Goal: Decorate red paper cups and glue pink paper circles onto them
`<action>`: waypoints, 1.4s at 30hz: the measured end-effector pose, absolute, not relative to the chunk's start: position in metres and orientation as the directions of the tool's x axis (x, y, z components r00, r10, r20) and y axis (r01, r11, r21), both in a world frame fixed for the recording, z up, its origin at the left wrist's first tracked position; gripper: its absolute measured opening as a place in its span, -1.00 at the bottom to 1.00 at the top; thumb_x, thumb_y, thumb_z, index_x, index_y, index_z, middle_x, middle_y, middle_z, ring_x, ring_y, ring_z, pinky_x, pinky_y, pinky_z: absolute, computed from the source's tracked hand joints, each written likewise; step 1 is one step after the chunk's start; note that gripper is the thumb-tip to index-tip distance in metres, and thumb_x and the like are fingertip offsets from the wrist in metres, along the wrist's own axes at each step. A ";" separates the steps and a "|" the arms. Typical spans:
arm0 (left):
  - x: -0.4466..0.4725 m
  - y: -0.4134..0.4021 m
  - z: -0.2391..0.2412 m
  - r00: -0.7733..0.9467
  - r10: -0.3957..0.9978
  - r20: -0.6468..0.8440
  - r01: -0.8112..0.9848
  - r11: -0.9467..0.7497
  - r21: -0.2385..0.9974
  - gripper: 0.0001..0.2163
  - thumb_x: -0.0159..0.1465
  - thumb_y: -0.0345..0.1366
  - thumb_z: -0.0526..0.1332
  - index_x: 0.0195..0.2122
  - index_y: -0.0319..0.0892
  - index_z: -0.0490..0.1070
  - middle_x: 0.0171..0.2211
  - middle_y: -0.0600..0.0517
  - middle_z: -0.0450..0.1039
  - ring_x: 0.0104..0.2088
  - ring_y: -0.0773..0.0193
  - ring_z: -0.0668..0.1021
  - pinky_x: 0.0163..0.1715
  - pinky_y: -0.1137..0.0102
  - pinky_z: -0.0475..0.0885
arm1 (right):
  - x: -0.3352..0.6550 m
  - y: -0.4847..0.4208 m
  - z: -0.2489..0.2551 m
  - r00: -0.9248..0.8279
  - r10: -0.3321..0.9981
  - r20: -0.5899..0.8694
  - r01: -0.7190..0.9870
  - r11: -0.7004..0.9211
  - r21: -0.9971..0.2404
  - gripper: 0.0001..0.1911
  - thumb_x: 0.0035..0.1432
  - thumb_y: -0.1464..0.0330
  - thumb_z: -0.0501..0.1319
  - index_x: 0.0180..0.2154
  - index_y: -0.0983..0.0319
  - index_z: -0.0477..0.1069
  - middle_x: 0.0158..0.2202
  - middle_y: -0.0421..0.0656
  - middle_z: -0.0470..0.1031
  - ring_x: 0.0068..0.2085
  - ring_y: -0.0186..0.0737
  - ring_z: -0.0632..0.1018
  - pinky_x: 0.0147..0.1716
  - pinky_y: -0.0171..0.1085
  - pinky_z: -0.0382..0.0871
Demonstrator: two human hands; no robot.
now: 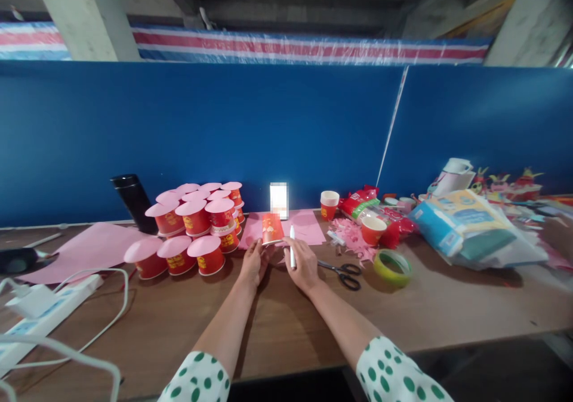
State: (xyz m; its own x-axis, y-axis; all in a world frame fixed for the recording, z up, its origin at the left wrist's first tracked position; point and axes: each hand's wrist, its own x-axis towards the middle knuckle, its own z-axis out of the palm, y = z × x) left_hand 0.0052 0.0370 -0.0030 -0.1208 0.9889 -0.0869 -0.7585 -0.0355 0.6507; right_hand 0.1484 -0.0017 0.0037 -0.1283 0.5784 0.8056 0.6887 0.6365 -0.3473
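Note:
My left hand (pixel 254 261) is closed on the rim of a red paper cup (pixel 272 228), which stands upside down on a pink paper sheet (pixel 308 226) near the middle of the table. Just to its right, my right hand (pixel 303 265) grips a white pen (pixel 292 247) that points up beside the cup. Left of my hands stands a cluster of several red cups (pixel 197 223) topped with pink paper discs.
Black scissors (pixel 342 271) and a green tape roll (pixel 393 266) lie right of my right hand. Also here: a stack of cups (pixel 329 204), a red packet (pixel 360 199), pink scraps (pixel 351 235), a blue-and-white package (pixel 461 223), a black flask (pixel 134 202), a power strip (pixel 42 312).

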 end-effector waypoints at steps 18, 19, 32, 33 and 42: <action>0.006 0.022 0.008 0.207 0.977 0.044 -0.765 0.134 0.630 -0.69 0.28 -0.14 0.14 -0.12 -0.29 0.45 -0.28 -0.08 0.57 -0.25 0.26 0.59 -0.09 0.37 0.44 | 0.140 -0.011 0.009 -0.446 0.528 0.723 0.704 0.705 -0.081 -0.51 0.17 0.50 0.12 0.14 0.15 0.28 0.09 -0.07 0.40 0.10 -0.12 0.37 0.07 -0.20 0.32; 0.006 0.023 0.007 0.211 0.976 0.046 -0.771 0.138 0.621 -0.70 0.28 -0.15 0.14 -0.12 -0.28 0.45 -0.28 -0.07 0.57 -0.25 0.26 0.59 -0.09 0.38 0.44 | 0.140 -0.011 0.009 -0.449 0.530 0.720 0.705 0.705 -0.079 -0.51 0.17 0.50 0.12 0.14 0.15 0.28 0.09 -0.07 0.40 0.10 -0.11 0.37 0.07 -0.20 0.32; 0.006 0.023 0.010 0.222 0.975 0.023 -0.789 0.165 0.592 -0.72 0.25 -0.20 0.17 -0.13 -0.31 0.43 -0.37 -0.05 0.54 -0.28 0.28 0.58 -0.10 0.39 0.45 | 0.139 -0.012 0.009 -0.451 0.516 0.729 0.698 0.712 -0.072 -0.55 0.18 0.48 0.13 0.11 0.15 0.32 0.08 -0.05 0.42 0.12 -0.12 0.37 0.09 -0.18 0.32; 0.006 0.023 0.010 0.226 0.974 0.016 -0.786 0.173 0.593 -0.73 0.26 -0.21 0.16 -0.14 -0.32 0.43 -0.37 -0.05 0.54 -0.29 0.29 0.58 -0.11 0.39 0.45 | 0.139 -0.012 0.008 -0.449 0.516 0.730 0.697 0.713 -0.075 -0.55 0.18 0.49 0.13 0.11 0.15 0.32 0.08 -0.05 0.41 0.13 -0.12 0.37 0.09 -0.18 0.32; 0.003 0.021 0.011 0.219 0.975 -0.048 -0.760 0.201 0.619 -0.79 0.27 -0.21 0.14 -0.35 -0.26 0.45 -0.49 0.00 0.51 -0.48 0.34 0.55 -0.35 0.46 0.48 | 0.139 -0.013 0.009 -0.419 0.543 0.728 0.712 0.694 -0.107 -0.53 0.17 0.49 0.13 0.13 0.14 0.30 0.08 -0.06 0.42 0.10 -0.13 0.38 0.06 -0.19 0.35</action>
State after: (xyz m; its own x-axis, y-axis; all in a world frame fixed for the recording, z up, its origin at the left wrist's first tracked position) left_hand 0.0033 0.0208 0.0110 0.2185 0.9747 -0.0477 -0.7595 0.2006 0.6188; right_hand 0.1389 -0.0129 0.0092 -0.4192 0.5427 0.7278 0.7125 0.6935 -0.1068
